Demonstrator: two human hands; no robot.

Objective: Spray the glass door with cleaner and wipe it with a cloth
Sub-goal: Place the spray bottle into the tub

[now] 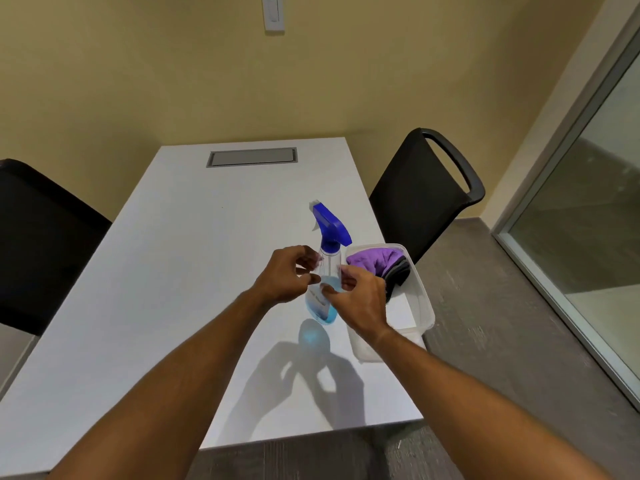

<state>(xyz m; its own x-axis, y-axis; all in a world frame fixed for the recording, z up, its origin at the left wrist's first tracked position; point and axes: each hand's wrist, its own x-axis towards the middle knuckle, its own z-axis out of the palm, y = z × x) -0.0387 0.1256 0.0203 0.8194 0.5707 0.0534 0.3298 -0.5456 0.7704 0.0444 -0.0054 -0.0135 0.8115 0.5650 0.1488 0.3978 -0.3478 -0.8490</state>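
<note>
A clear spray bottle with a blue trigger head and blue liquid stands on the white table, right of its middle. My left hand hovers at the bottle's left side, fingers curled and apart. My right hand is at the bottle's right front, its fingertips at the bottle's body; no firm grip shows. A purple cloth lies over a dark grey cloth in a clear plastic tub just right of the bottle. The glass door fills the right edge.
A black chair stands at the table's right side behind the tub, another black chair at the left. A grey cable hatch sits in the table's far end. A yellow wall lies behind; grey floor runs toward the door.
</note>
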